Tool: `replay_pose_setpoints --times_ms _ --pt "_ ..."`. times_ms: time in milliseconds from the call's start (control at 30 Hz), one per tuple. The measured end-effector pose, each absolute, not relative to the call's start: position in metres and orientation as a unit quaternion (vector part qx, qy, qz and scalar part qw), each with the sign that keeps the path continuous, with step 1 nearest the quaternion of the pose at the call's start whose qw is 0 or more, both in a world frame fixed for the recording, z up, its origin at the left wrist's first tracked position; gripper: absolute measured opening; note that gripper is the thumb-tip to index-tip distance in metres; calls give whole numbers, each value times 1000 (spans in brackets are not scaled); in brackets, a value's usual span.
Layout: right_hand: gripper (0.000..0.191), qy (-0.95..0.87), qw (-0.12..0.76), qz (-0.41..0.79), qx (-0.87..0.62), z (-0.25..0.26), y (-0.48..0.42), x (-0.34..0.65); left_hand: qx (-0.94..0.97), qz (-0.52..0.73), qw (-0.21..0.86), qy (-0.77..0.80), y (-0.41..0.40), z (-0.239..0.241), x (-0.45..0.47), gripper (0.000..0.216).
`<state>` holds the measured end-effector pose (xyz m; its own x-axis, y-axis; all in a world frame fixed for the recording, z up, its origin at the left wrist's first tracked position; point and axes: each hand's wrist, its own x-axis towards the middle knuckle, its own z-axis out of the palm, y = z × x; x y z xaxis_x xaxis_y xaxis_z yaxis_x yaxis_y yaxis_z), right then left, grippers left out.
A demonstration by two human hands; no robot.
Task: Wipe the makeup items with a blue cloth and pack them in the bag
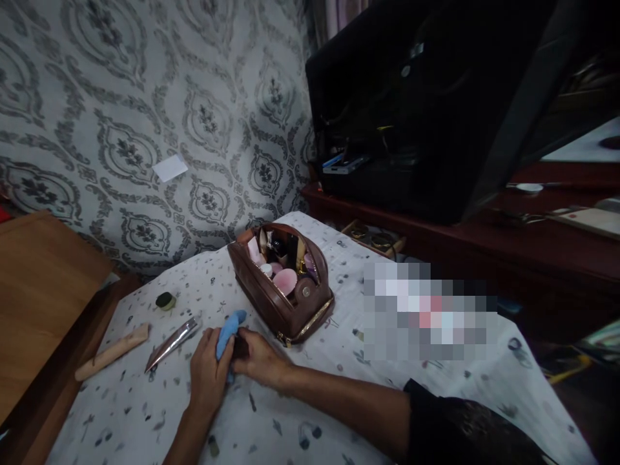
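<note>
My left hand (pixel 207 365) is closed around a light blue cloth (pixel 230 332). Against that cloth, my right hand (pixel 264 363) grips a small dark item (pixel 241 347), mostly covered by my fingers; its kind cannot be made out. Just beyond both hands stands a brown cosmetic bag (pixel 264 305), unzipped at the top. Inside it a pink round item (pixel 285 281) shows among several other cosmetics. To the left of my hands lie a shiny squeeze tube (pixel 173 342), a long beige tube (pixel 113 352) and a small dark green round container (pixel 165 301).
A white patterned cloth (pixel 271 433) covers the table. Behind it is a patterned wall (pixel 203 123). A large black television (pixel 411 129) stands on a dark red cabinet (pixel 547 239) at the right. A pixelated patch hides part of the tabletop. Wooden furniture (pixel 48 284) borders the left side.
</note>
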<state>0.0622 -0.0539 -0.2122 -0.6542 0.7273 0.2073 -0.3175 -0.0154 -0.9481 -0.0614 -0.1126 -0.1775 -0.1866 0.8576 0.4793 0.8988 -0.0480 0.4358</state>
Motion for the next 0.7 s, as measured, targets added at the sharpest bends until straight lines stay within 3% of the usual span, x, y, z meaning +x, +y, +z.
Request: replay_pose_setpoints --times_ms 267,400,700 --pt "36 -739 351 504 -279 -202 -59 72 -563 -408 -98 -712 -122 -176 -54 37" --pt "45 -767 315 490 -270 -196 -58 74 -538 -418 -133 -721 -125 -176 -58 39" --pt "47 -775 292 478 -295 -194 -56 76 -554 -346 -64 -754 -127 -169 -57 45"
